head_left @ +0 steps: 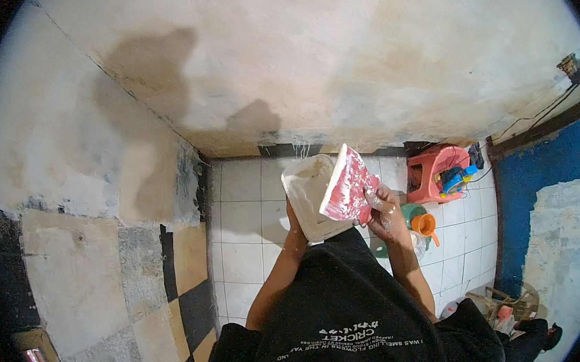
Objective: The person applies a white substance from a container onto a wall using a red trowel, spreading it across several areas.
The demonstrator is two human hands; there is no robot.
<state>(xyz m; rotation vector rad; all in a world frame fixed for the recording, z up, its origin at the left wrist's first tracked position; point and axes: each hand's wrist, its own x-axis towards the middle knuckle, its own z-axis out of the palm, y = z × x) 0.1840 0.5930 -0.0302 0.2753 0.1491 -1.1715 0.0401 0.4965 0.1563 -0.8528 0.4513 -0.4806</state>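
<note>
My left hand (296, 223) holds a whitish rectangular plastic tub (306, 207) from its left side, its fingers partly hidden behind the tub. Pale residue coats the inside of the tub. Over the tub's right side, my right hand (385, 215) grips a wide red putty spreader (348, 193) smeared with white paste. A pale strip runs along the spreader's far-left edge, which is tilted across the tub opening. White paste also marks the fingers of my right hand.
A patchy plastered wall (259, 59) stands ahead, another at left (76, 262). On the tiled floor (238, 220), a pink plastic stool (417, 170) bears a blue-and-yellow object (457, 179). Nearer are an orange cup-like vessel (423, 224) and a green container (411, 210). Another person (530, 339) is at lower right.
</note>
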